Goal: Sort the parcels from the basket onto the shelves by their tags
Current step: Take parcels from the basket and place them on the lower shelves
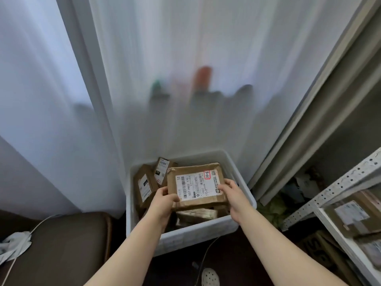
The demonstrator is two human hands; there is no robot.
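Observation:
A flat brown cardboard parcel (196,185) with a white shipping label and a red-bordered handwritten tag is held level over the white plastic basket (243,176). My left hand (165,198) grips its near left corner, and my right hand (229,189) holds its right edge. Beneath and beside it, more brown parcels (144,183) stand or lie in the basket; two on the left stand on end with their labels showing. A white metal shelf (338,190) stands at the right, with a labelled parcel (352,215) lying on it.
White curtains hang behind the basket. A dark brown seat (68,244) with a white cable and crumpled cloth is at the lower left. A cable and a white shoe (210,276) lie on the dark floor below the basket. Clutter fills the corner under the shelf.

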